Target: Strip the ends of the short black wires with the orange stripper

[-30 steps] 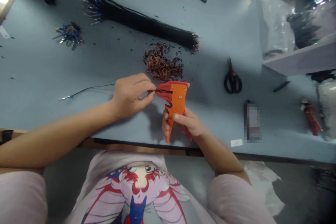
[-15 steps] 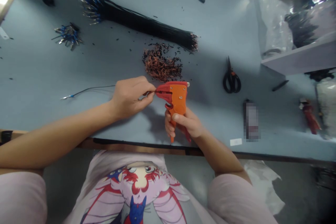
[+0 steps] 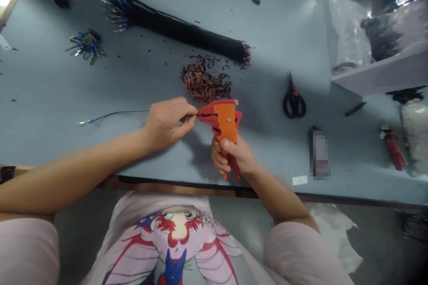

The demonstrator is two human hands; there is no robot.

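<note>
My left hand (image 3: pixel 170 122) pinches a thin black wire (image 3: pixel 123 111) close to one end. The wire's other end trails left across the table and carries a blue-sleeved metal terminal (image 3: pixel 88 121). My right hand (image 3: pixel 234 156) is wrapped round the handles of an orange and red wire stripper (image 3: pixel 227 120). Its red jaws meet the wire just past my left fingertips; the wire's tip is hidden inside them. Behind the tool lies a heap of copper and black wire scraps (image 3: pixel 203 81).
A long bundle of black wires (image 3: pixel 180 29) lies at the back. A small pile of blue terminals (image 3: pixel 88 46) is at the left. To the right are black scissors (image 3: pixel 294 102), a blurred-out dark object (image 3: pixel 319 153), red-handled pliers (image 3: pixel 394 149) and a shelf (image 3: pixel 377 71).
My right hand has squeezed the wire stripper's handles closer together, and a red part now juts out at the tool's back. My left hand stays almost in place with the wire.
</note>
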